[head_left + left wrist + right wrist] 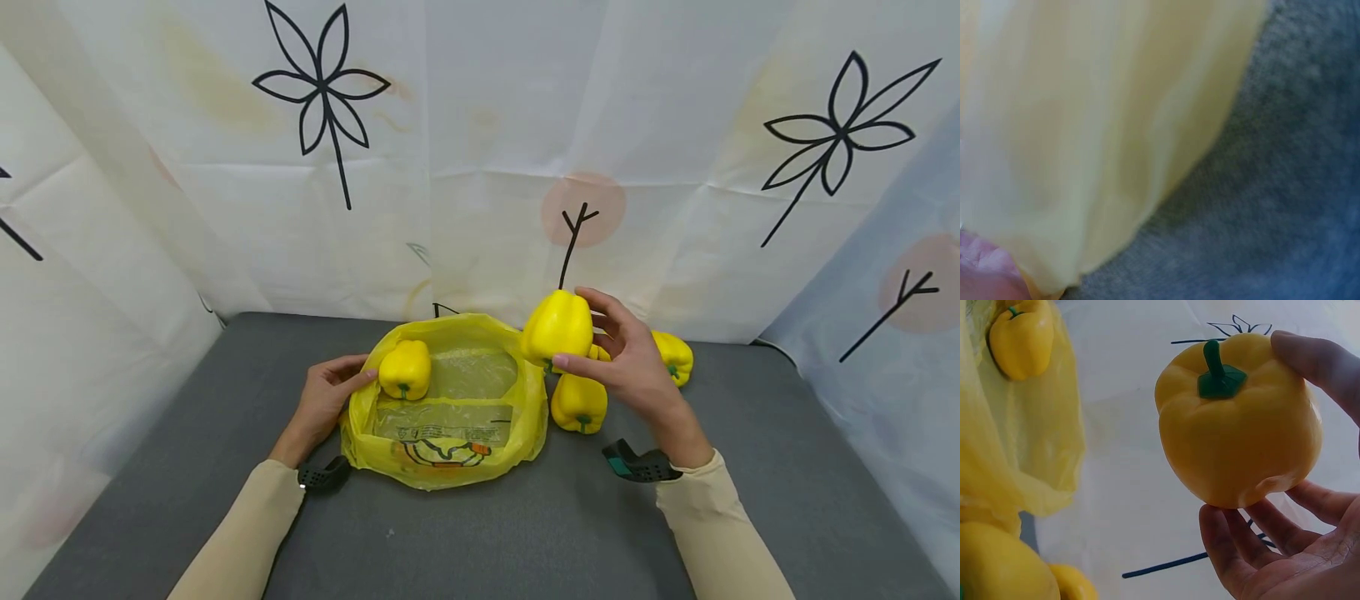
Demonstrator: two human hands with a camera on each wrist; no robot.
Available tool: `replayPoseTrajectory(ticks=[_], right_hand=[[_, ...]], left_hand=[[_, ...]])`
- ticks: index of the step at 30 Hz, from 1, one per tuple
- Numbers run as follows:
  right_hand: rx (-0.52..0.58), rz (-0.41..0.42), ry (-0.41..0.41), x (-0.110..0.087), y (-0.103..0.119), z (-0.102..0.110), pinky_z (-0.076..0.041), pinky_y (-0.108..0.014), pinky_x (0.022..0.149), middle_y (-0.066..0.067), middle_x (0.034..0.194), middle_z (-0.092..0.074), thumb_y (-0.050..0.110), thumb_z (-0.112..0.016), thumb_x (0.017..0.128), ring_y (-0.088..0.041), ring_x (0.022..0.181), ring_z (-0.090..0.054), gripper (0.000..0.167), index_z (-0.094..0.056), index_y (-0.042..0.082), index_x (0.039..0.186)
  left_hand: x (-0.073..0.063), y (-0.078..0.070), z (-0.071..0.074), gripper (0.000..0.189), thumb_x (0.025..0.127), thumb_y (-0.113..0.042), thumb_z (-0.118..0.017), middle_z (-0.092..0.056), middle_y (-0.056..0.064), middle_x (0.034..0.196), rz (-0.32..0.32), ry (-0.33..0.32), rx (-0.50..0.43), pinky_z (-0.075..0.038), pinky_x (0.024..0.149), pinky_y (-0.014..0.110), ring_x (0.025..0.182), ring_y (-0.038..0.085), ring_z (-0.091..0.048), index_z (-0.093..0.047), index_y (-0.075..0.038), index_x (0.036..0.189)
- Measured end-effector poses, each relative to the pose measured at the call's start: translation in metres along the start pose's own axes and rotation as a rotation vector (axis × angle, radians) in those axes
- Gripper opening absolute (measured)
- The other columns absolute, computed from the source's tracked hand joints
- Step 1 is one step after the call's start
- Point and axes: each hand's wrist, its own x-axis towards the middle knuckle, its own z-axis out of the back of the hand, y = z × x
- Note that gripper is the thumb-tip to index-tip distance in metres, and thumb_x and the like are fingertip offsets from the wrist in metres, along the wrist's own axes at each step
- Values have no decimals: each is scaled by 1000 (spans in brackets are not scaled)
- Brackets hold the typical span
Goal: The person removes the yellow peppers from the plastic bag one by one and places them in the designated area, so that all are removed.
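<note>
A yellow plastic bag stands with its mouth wide, one yellow bell pepper inside at the left. My left hand pinches the bag's left rim, thumb over the edge; in the left wrist view the bag's side hides most of that hand. Raised beside the bag's right rim, another yellow bell pepper with a green stem is gripped between the thumb and fingers of my right hand. Below it a further pepper rests on the table, with one more partly hidden behind.
Behind my right hand, another yellow pepper lies near the back of the dark grey table. A white cloth with drawn flowers hangs along the back and sides. Each wrist wears a dark band.
</note>
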Motion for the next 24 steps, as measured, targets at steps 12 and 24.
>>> replayPoseTrajectory(ticks=[12, 24], right_hand=[[-63, -3, 5, -18, -9, 20, -51, -21, 94, -15, 148, -43, -1, -79, 87, -21, 118, -57, 82, -36, 8, 157], [-149, -36, 2, -37, -23, 41, -46, -15, 98, -9, 152, -40, 3, -80, 88, -13, 124, -51, 79, -40, 11, 155]], left_hand=[[0, -1, 0, 40, 97, -8, -70, -72, -4, 106, 3, -3, 0, -59, 79, 25, 93, 13, -67, -61, 15, 129], [-1, 1, 0, 39, 97, -7, -69, -72, -3, 106, -7, -1, -1, -59, 79, 25, 94, 13, -67, -61, 15, 128]])
